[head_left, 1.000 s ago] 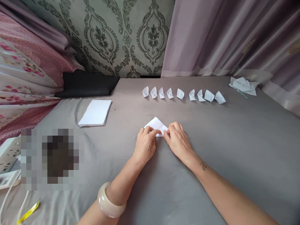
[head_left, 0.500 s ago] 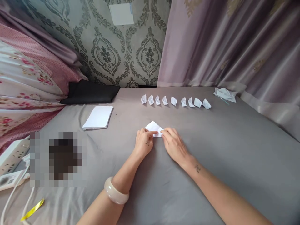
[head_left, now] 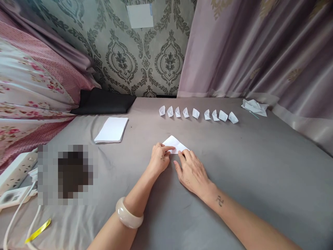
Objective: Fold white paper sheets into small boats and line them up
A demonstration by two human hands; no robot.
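A white sheet of paper (head_left: 172,141), folded to a triangle with its peak pointing away from me, lies flat on the grey cloth. My left hand (head_left: 159,158) grips its left corner, one digit stretched across the lower part of the paper. At the lower right edge, the fingertips of my right hand (head_left: 191,170) rest on the paper. That hand's fingers are spread, with the thumb apart on the cloth. Beyond the paper stands a row of several small folded paper boats (head_left: 185,112).
A stack of white paper (head_left: 111,130) lies to the left, with a folded black cloth (head_left: 104,101) behind it. Crumpled white paper (head_left: 255,107) sits at the far right. Power strips (head_left: 19,170) with cables and a pixelated patch (head_left: 74,173) occupy the left front.
My right hand has drawn back a little toward me, and its thumb has come off the paper and spread. My left hand stays on the left corner. The view has shifted slightly.
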